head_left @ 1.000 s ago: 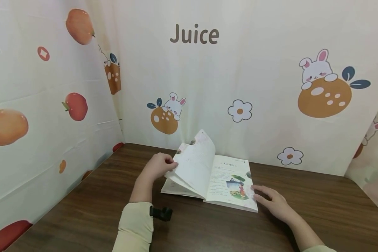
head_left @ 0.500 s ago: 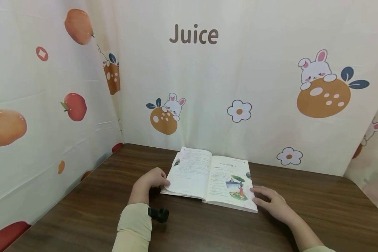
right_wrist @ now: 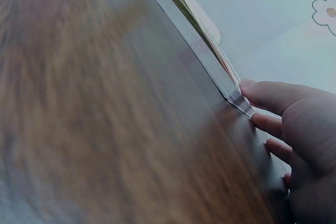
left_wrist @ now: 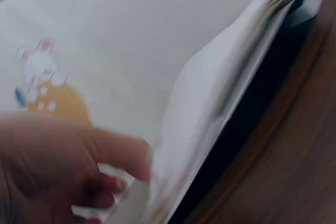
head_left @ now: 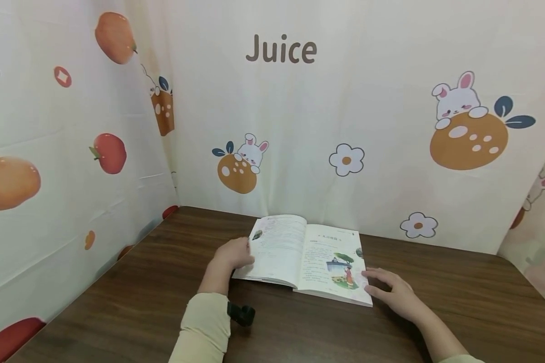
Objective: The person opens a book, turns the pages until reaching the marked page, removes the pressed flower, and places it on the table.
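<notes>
Illustrated paperback book (head_left: 306,258) is lying open on dark brown wooden table (head_left: 131,302), near cartoon-printed cream backdrop (head_left: 300,126). Left page edge is being touched by left hand (head_left: 236,253), fingers lightly curled at page stack; whether pages are being pinched cannot be told. Right bottom corner of book is being touched by right hand (head_left: 392,292), fingers relaxed and spread, thumb resting against corner, nothing being gripped.

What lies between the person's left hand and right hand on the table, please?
The open book lies between the left hand and right hand, each at one outer edge of it, as the head view shows.
</notes>
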### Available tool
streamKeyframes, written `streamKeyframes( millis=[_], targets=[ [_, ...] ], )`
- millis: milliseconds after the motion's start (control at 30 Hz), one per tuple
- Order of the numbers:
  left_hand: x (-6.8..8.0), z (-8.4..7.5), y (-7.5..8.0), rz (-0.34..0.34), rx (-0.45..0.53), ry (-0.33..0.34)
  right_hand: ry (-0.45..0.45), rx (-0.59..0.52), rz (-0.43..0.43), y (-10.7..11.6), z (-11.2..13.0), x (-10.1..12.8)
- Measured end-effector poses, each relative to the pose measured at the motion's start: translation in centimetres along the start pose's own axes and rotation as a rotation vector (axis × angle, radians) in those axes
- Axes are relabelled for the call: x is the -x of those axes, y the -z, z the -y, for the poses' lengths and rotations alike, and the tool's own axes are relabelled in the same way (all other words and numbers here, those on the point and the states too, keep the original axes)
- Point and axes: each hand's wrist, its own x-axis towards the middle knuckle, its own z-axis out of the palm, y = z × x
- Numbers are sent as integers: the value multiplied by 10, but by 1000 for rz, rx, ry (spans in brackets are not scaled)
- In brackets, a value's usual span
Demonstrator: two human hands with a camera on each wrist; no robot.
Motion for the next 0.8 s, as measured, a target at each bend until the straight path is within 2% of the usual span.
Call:
streamKeyframes(
  millis=[133, 200, 300, 367, 467, 667, 800],
  targets=[
    [-4, -38, -15, -73, 20, -265, 9, 3, -1, 0, -1, 1],
    [-4, -55, -25, -49, -15, -386, 9, 1, -1, -1, -2, 1],
    [-2, -72, -40, 30, -83, -467, 2, 0, 3, -2, -3, 0],
    [-1, -78, -48, 80, -113, -475, -4, 1, 4, -3, -3, 0],
    [-1, -81, -54, 112, -153, -465, -4, 2, 2, -2, -2, 0],
    [-2, -79, -58, 110, -225, -426, 5, 7, -10, -1, 0, 0],
    [-2, -79, -58, 102, -260, -424, 12, 10, -11, 0, 0, 0]
  ],
)
